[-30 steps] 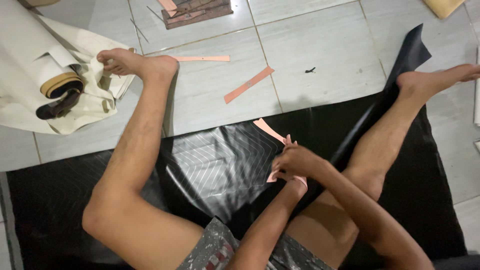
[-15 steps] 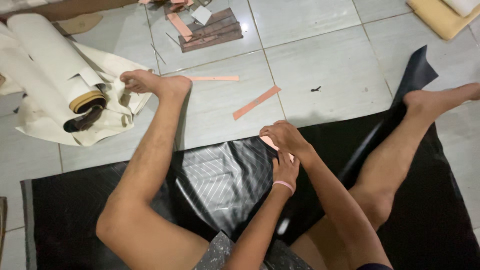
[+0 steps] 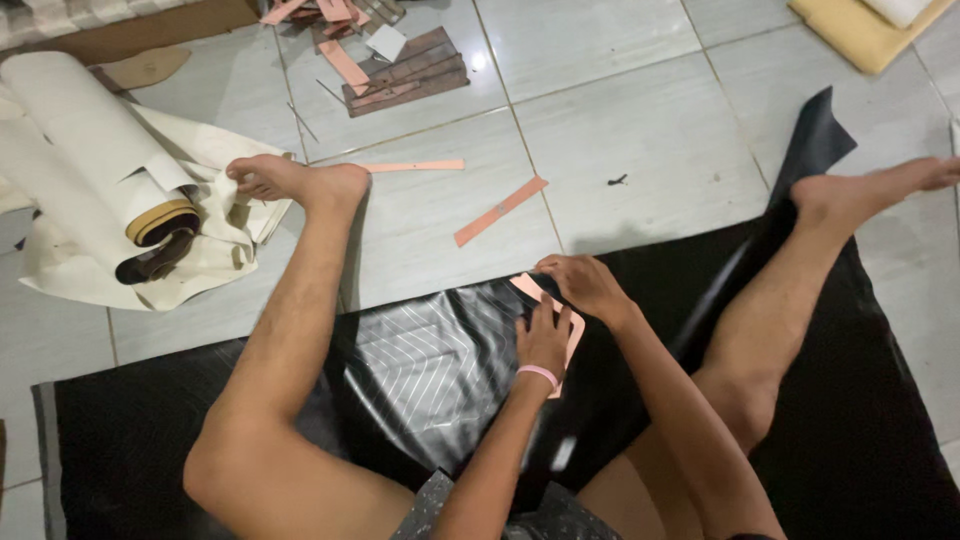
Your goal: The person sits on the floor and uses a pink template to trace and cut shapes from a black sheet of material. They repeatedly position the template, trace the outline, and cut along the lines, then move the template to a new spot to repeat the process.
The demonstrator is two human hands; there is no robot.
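I see my left hand (image 3: 543,343) lying flat, fingers spread, pressing a pink card template (image 3: 552,312) down onto the black sheet (image 3: 150,440), close to the sheet's far edge. My right hand (image 3: 585,285) rests on the far end of the same template, fingers curled over it; whether it pinches the card or only steadies it I cannot tell. White chalk stripes (image 3: 430,360) cover the sheet just left of the template. My legs lie over the sheet on either side of the hands, and the sheet's far right corner (image 3: 820,130) is folded up beside my right foot. Beyond the far edge two loose pink strips (image 3: 500,210) lie on the pale tiled floor (image 3: 640,90). A roll of cream material (image 3: 95,150) sits by my left foot, a heap of brown and pink offcuts (image 3: 395,65) lies further off, and a yellow pad (image 3: 860,30) fills the floor's far right corner
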